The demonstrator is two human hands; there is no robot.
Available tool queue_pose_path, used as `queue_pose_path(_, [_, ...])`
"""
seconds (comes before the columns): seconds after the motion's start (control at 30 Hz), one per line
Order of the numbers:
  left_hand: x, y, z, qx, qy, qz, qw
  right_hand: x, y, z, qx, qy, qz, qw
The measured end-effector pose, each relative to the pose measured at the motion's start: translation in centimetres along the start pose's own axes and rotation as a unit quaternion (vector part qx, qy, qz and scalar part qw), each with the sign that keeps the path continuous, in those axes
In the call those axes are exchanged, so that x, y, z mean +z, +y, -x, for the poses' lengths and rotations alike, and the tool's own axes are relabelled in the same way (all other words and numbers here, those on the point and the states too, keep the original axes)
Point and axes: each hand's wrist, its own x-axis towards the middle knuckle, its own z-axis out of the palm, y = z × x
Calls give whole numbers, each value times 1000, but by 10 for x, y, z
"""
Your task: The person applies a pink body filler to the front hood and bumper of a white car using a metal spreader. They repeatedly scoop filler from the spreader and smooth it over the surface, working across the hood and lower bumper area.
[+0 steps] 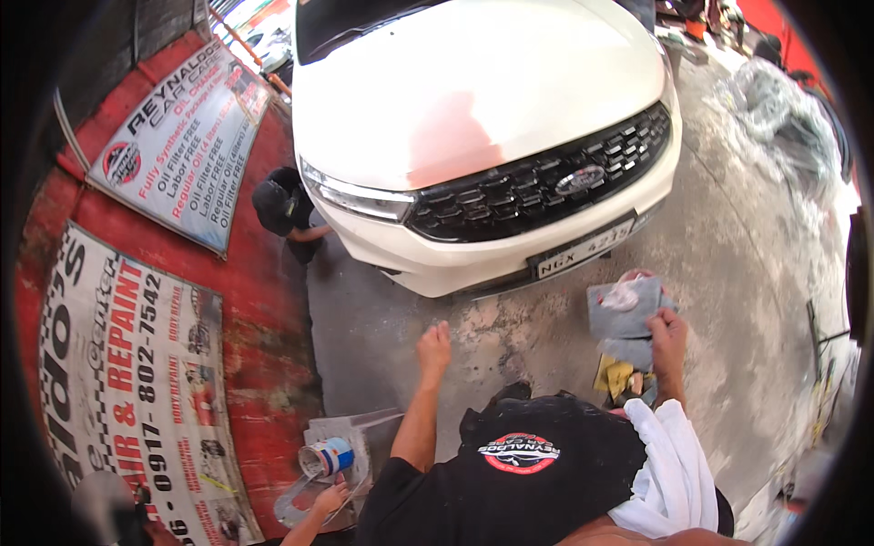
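My right hand point(670, 333) grips the edge of a grey flat sheet point(612, 318) that carries a lump of whitish-pink paste point(623, 296). Level with it on the left, my left hand point(434, 344) is raised with the fingers curled closed; whether anything small is in them cannot be made out. Both hands are apart from the white car point(537, 77), whose front faces me. A dull pink patch point(455, 141) marks its bonnet, just above the black grille point(546, 182).
A co-worker in a black cap point(276, 202) crouches by the left headlight point(357, 193). At lower left another person's hand point(331, 497) is beside an open tin point(326, 457). Yellow pieces point(615, 374) lie below the grey sheet. Crumpled clear plastic point(787, 127) lies far right.
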Motion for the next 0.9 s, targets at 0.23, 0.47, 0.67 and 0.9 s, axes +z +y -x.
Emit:
queue_pose_path(0.23, [0,-30,-74,-257,-13,323,911,106,-23,-35,45,-79,9,996])
queue_pose_path(0.47, [-133,69,-314,-30,189,645,740,155,-56,-117,9,-162,35,986])
queue_pose_path(0.67, [-100,184,-419,-209,259,402,853,140,-52,-212,-24,-193,55,979])
queue_pose_path(0.9, [-7,185,-473,-308,363,154,866,52,-30,-349,-9,-162,57,985])
